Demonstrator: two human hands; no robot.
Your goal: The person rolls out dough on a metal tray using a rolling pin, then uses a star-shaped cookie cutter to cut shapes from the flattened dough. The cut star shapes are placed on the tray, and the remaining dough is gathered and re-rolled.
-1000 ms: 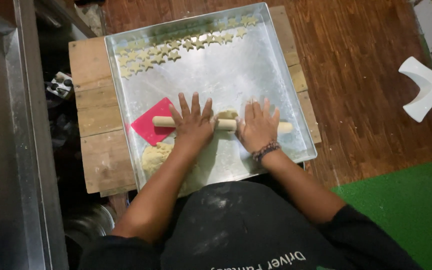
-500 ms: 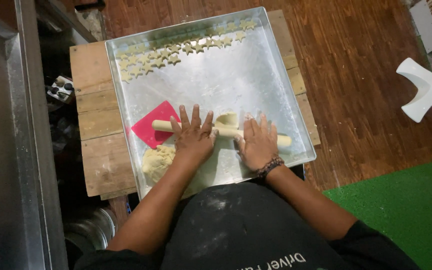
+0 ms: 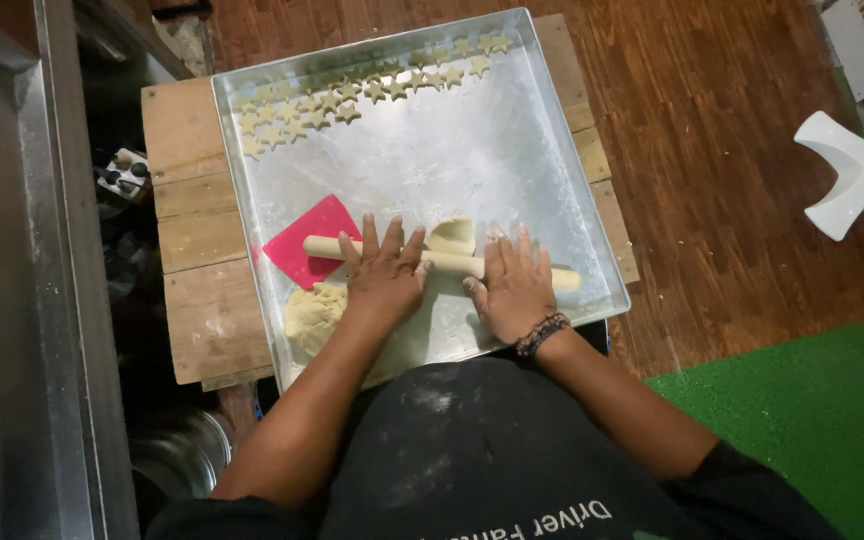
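Both my hands lie flat, fingers spread, on a pale wooden rolling pin (image 3: 447, 262) inside a large metal tray (image 3: 512, 150). My left hand (image 3: 384, 276) presses the pin's left half, my right hand (image 3: 514, 285) its right half. A flattened sheet of dough (image 3: 450, 234) shows beyond the pin between my hands. A lump of dough (image 3: 312, 314) lies left of my left wrist. A red scraper (image 3: 304, 240) rests under the pin's left end. Several star-shaped dough cutouts (image 3: 352, 95) line the tray's far edge.
The tray sits on a low wooden pallet table (image 3: 192, 250) over a dark wooden floor. A metal cabinet edge (image 3: 52, 300) runs along the left. A white plastic stand (image 3: 857, 175) is at the right, green matting (image 3: 812, 420) at lower right.
My hands and the rolling pin have moved slightly back towards my body over the dough. The pin's right end has swung a little nearer the tray's front edge.
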